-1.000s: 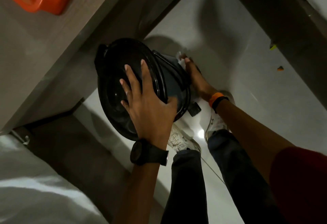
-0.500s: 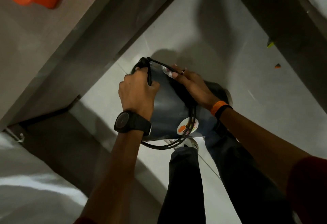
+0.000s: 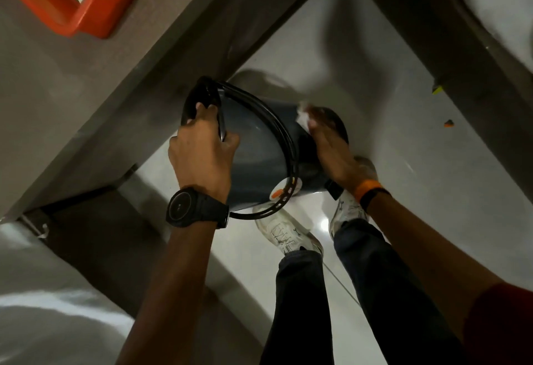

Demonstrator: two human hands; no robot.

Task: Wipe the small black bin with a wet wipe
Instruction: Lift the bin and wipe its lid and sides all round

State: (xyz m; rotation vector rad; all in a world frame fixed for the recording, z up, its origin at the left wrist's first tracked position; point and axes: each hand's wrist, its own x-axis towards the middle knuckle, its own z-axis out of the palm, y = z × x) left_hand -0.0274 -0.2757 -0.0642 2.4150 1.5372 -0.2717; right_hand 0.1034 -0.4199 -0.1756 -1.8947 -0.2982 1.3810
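The small black bin point(image 3: 256, 159) is held tilted in the air above the floor, its rim and lid end toward the left. My left hand point(image 3: 202, 154) grips that rim. My right hand point(image 3: 328, 148) presses a white wet wipe point(image 3: 302, 116) against the bin's far right side; only a crumpled corner of the wipe shows past my blurred fingers. A thin black wire handle point(image 3: 285, 145) loops around the bin's body, and a round white and orange sticker point(image 3: 284, 191) sits near its lower edge.
A brown table point(image 3: 86, 81) with an orange tray point(image 3: 72, 4) stands close on the left. A dark furniture edge point(image 3: 450, 55) runs along the right. My shoes point(image 3: 285, 234) stand on the pale tiled floor point(image 3: 418, 177) below the bin. White bedding point(image 3: 43, 292) lies at lower left.
The bin was turned from showing its lid to showing its side. My left hand shifted from the lid to the rim, and my right hand slid with the wipe toward the bin's base.
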